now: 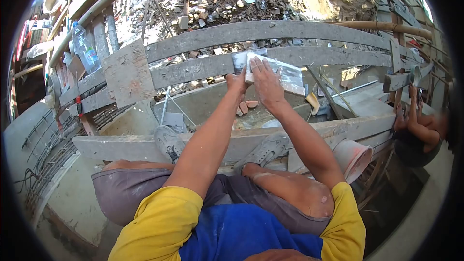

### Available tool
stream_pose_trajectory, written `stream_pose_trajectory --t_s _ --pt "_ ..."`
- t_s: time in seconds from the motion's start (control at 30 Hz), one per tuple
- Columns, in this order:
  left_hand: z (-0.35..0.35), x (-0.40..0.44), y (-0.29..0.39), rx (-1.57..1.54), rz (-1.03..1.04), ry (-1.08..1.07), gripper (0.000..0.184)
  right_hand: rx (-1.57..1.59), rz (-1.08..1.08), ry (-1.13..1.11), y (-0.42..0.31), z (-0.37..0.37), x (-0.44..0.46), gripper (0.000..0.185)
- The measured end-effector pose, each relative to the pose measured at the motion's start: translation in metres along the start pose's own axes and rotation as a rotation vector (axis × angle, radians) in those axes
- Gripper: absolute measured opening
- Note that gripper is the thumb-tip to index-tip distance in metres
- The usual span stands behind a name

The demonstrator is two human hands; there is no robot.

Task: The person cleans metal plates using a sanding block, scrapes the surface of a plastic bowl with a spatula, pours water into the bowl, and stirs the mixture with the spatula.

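Note:
A pale flat slab with grey smears, perhaps a tile, lies over the middle wooden rail in front of me. My left hand is closed on the slab's left edge, its fingers partly hidden. Across the slab's top, my right hand rests flat with fingers stretched out. Under the slab's left end a grey patch shows against the rail. Both arms reach forward over my knees.
My shoes rest by a thick plank. A stained bucket hangs low right; another person sits beyond it. A plastic bottle stands left near rebar. Broken bricks lie below the rails, rubble behind.

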State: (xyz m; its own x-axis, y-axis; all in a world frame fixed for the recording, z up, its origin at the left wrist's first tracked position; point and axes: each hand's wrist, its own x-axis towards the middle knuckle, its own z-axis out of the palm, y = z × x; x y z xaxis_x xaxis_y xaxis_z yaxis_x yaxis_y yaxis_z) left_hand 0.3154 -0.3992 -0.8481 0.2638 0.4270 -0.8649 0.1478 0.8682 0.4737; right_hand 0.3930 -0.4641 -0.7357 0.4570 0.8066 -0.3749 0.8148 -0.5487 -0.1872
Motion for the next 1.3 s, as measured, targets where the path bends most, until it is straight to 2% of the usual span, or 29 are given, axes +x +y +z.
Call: stream_pose_trajectory --t_s 0.1,0.17,0.2,0.3,0.43,0.5,0.57,0.63,0.77,0.83,0.9,1.1,1.3 --pt "-0.001 0.005 0.002 -0.016 0.001 -0.054 0.058 0.032 -0.009 -0.009 0.001 -0.002 -0.003 0.050" --pt "-0.004 0.012 -0.002 0.040 -0.004 -0.057 0.051 0.014 0.008 -0.060 -0.005 -0.002 -0.011 0.051" --pt "-0.002 0.013 -0.002 0.120 -0.006 0.009 0.045 0.017 0.011 -0.069 -0.007 -0.001 -0.016 0.051" --pt "0.003 -0.002 0.003 -0.074 0.008 -0.012 0.043 0.026 0.022 -0.076 -0.004 -0.004 -0.007 0.050" --pt "0.003 0.002 0.002 0.025 -0.005 -0.011 0.041 -0.001 -0.008 -0.004 0.000 -0.008 0.005 0.049" --pt "0.000 0.012 -0.004 -0.032 0.000 -0.051 0.043 0.031 -0.009 -0.071 -0.004 -0.002 -0.009 0.048" --pt "-0.003 0.023 -0.014 0.101 0.039 0.036 0.046 0.026 -0.010 -0.044 -0.006 -0.001 -0.014 0.047" --pt "-0.007 0.018 -0.019 0.099 0.025 0.025 0.050 0.073 0.006 -0.129 -0.004 -0.005 -0.012 0.052" --pt "-0.008 0.013 -0.010 -0.019 0.031 -0.080 0.050 0.003 -0.001 0.000 -0.007 0.008 -0.016 0.047" --pt "-0.018 0.031 -0.032 0.091 0.130 -0.058 0.046 0.031 0.003 -0.001 -0.007 0.004 -0.013 0.047" --pt "-0.016 0.012 -0.020 0.048 0.097 -0.090 0.045 0.060 0.012 -0.012 -0.006 0.003 -0.019 0.048" --pt "-0.010 0.021 -0.022 0.263 0.145 0.060 0.042 -0.039 -0.042 -0.035 -0.008 0.002 -0.028 0.048" --pt "-0.010 0.012 -0.016 0.005 0.118 -0.045 0.034 -0.047 -0.041 -0.014 -0.004 0.003 -0.018 0.049"
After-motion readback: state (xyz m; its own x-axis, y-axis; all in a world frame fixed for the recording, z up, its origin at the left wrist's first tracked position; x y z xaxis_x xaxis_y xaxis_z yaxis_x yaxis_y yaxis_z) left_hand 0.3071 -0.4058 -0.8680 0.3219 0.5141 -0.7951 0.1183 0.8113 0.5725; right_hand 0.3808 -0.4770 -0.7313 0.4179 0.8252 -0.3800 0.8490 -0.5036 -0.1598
